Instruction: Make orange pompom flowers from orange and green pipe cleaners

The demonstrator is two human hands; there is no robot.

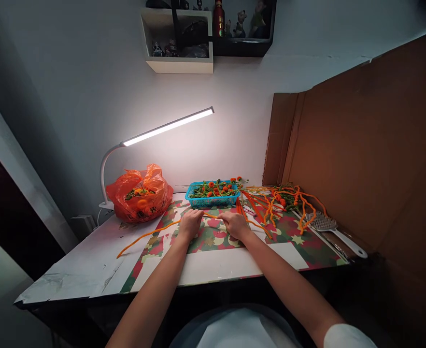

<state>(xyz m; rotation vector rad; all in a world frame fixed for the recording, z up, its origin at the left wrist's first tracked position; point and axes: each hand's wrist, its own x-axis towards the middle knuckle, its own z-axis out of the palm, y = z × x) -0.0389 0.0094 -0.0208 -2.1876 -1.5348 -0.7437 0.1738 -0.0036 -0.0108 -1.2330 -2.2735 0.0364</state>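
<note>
An orange pipe cleaner (151, 233) runs across the table through both hands, one end trailing out to the left and the other to the right. My left hand (191, 223) is closed on it, and my right hand (234, 225) pinches it a short way to the right. Between the two hands a short stretch of it shows. Just behind them stands a blue basket (213, 199) filled with small orange flowers (216, 189) on green stems. More orange pipe cleaners (258, 205), some straight and some twisted, lie right of the basket.
A red plastic bag (144, 195) with orange and green pieces inside sits at the left, beside a lit clip-on lamp (167, 126). A white-handled brush (338, 232) lies at the right by a cardboard sheet (361, 145). Wall shelves (184, 65) hang above.
</note>
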